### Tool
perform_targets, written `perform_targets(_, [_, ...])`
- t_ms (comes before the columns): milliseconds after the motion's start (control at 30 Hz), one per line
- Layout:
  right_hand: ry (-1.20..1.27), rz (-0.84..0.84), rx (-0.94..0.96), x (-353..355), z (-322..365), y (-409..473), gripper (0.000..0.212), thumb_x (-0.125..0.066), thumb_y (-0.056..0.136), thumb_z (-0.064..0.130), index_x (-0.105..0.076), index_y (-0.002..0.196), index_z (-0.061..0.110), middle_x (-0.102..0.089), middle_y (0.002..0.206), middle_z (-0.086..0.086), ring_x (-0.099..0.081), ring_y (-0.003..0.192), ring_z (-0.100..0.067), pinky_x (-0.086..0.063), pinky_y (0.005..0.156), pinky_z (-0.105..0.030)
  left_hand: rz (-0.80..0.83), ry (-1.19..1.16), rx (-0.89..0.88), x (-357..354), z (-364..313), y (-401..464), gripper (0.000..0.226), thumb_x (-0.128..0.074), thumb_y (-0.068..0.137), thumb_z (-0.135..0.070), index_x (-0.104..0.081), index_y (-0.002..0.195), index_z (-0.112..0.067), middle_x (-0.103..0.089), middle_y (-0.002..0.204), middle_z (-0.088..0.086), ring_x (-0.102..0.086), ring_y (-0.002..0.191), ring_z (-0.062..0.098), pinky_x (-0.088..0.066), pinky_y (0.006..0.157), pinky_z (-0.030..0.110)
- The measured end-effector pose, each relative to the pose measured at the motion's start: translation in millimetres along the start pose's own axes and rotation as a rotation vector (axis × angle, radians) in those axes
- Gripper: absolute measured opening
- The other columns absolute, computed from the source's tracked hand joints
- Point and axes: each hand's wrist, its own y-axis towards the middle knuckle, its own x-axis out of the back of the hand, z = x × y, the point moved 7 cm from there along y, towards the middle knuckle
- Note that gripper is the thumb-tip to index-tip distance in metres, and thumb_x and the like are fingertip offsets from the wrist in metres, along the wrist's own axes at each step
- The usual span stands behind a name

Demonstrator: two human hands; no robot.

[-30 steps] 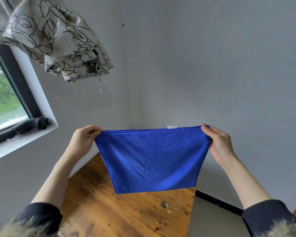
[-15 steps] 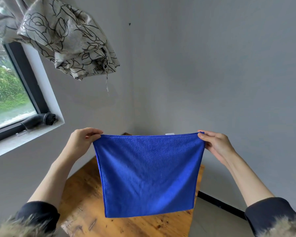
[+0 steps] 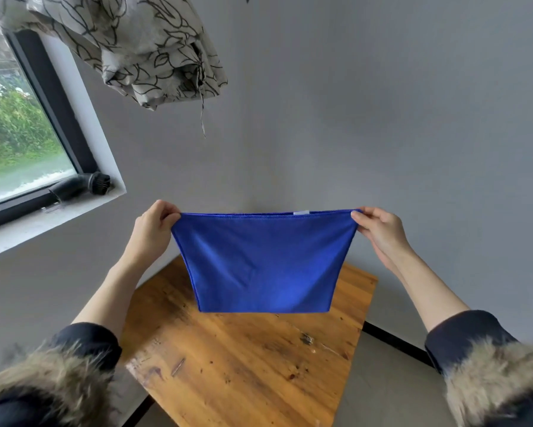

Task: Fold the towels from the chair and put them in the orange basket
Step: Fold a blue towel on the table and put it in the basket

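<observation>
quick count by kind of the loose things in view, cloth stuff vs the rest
towel: 1, blue, pinched at its top corners by the left hand and the right hand
curtain: 1, patterned
brush: 1, black, on the windowsill
table: 1, wooden
total: 4

We see soft daylight from the window (image 3: 22, 143) at left, gentle shadows, and wide-angle bending at the edges.

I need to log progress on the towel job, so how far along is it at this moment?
Done: nothing that shows; no folded towel, chair or orange basket is in view. In hand: one blue towel hangs spread above the wooden table, its top corners pinched by the left hand and right hand. Left: folding this towel, basketing it, plus any others out of view.
</observation>
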Motion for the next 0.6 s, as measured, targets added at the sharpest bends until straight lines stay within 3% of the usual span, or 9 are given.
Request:
perform_targets(167, [-0.006,0.065,-0.052,10,-46,-24,0.014,-0.055,0.088,-0.002,-0.059,0.081,0.010,-0.061,0.082,-0.005,-0.058,0.080,-0.012,-0.047,0.086,-0.024,0.055,-0.064,0.012,-16,30,-41,0.027,-0.057,0.085,0.002,-0.057,0.076,-0.023,-0.061,0.083,0.002,-0.054,0.078,0.021,-0.035,0.066,0.005])
perform_targets(333, [-0.177,0.130,-0.261,33,-140,-58,0.013,-0.055,0.088,0.000,-0.059,0.081,0.010,-0.058,0.083,-0.007,-0.052,0.083,-0.016,-0.040,0.083,-0.023,0.348,0.044,0.148,-64,83,-112,0.017,-0.060,0.085,-0.001,-0.062,0.078,-0.017,-0.063,0.078,0.003,-0.054,0.073,0.021,-0.039,0.064,0.025])
perform_targets(467, [-0.292,0.159,-0.421,55,-201,-85,0.009,-0.059,0.086,0.003,-0.063,0.081,0.009,-0.062,0.088,-0.012,-0.054,0.089,-0.023,-0.040,0.090,-0.035,0.589,0.048,0.294,-99,124,-167,0.026,-0.060,0.084,0.001,-0.059,0.070,-0.021,-0.063,0.074,0.002,-0.055,0.069,0.019,-0.040,0.063,0.021])
perform_targets(600, [-0.325,0.160,-0.571,72,-232,-108,0.005,-0.057,0.088,0.004,-0.061,0.086,0.005,-0.063,0.092,-0.014,-0.058,0.085,-0.023,-0.047,0.080,-0.032,0.771,-0.060,0.433,-122,148,-205,0.027,-0.057,0.084,0.007,-0.061,0.070,-0.016,-0.064,0.071,0.003,-0.056,0.070,0.020,-0.046,0.067,0.025])
